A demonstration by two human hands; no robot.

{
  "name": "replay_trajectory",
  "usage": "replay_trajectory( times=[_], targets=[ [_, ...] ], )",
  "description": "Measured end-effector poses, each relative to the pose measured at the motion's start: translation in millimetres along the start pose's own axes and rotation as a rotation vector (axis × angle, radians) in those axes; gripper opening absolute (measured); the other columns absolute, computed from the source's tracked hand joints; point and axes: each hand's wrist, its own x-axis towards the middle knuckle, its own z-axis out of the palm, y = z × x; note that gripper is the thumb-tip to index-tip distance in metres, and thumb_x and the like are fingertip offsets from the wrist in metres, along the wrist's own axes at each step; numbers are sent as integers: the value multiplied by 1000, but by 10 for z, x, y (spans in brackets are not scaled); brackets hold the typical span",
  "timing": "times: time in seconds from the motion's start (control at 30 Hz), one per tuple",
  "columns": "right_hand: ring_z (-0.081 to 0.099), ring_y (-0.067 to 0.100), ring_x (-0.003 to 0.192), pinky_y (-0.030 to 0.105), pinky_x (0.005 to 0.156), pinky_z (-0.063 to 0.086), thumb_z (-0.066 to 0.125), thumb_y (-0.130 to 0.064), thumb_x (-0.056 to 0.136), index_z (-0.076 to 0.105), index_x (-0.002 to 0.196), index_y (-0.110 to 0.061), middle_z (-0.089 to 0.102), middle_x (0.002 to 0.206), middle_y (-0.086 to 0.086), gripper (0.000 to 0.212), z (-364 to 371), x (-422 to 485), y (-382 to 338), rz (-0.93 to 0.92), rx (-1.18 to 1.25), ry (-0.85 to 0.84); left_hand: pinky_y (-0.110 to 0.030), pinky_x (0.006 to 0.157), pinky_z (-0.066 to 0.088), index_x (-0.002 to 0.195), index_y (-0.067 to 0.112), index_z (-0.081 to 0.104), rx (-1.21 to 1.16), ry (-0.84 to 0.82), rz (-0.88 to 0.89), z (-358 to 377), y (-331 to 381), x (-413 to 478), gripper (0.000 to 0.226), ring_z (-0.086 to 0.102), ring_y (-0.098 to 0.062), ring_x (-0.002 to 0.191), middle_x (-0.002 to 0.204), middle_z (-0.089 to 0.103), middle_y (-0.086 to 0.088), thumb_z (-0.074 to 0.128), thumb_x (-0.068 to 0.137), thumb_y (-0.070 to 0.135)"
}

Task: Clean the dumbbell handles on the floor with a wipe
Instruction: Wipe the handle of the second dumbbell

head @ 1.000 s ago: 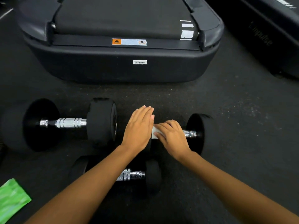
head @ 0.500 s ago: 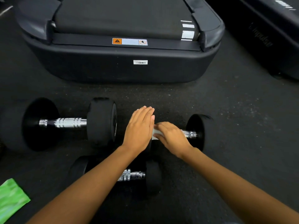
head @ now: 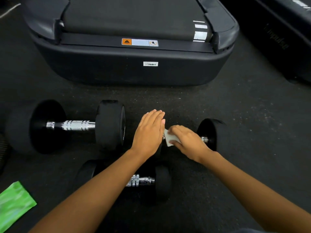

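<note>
While the left hand rests flat, fingers straight, the right hand grips the wipe on the handle, which runs left-right.

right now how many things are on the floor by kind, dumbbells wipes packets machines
dumbbells: 3 (large left dumbbell, small near dumbbell, dumbbell being wiped)
wipe: 1
green packet: 1
machines: 2 (treadmill, dark machine at right)
total: 7
</note>
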Motion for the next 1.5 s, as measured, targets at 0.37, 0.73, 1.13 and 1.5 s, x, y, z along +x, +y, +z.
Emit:
replay_trajectory(
  times=[0.37,0.73,1.13,1.5],
  targets=[
    [48,19,91,30,81,40,64,-21,85,52,106,-8,56,105,7,27,111,119,-111,-31,-33,84,-38,106,31,120,0,59,-9,15,-5,6,4,2,50,53,-27,120,122,62,-15,24,96,27],
    [49,16,105,29,89,43,60,-28,89,54,115,-11,56,114,4,31,39,-12,23,46,68,58,-34,106,26,120,1,59,-1,35,-6,14,0,-13,48,53,-26,120,122,62,-13,25,97,26],
    [52,20,108,34,93,45,59,-14,89,57,115,-7,58,118,6,27,31,-77,-23,-2,33,80,-39,109,31,125,2,56,-38,11,-10,12,5,-13,53,48,-25,125,127,58,-13,21,97,29],
    [48,20,115,32,95,42,49,-18,94,50,124,-9,55,123,7,31,33,42,-66,90,77,-52,-37,107,31,123,2,58,-31,16,-9,28,6,-5,51,50,-25,123,125,60,-13,22,97,28]
  ],
)
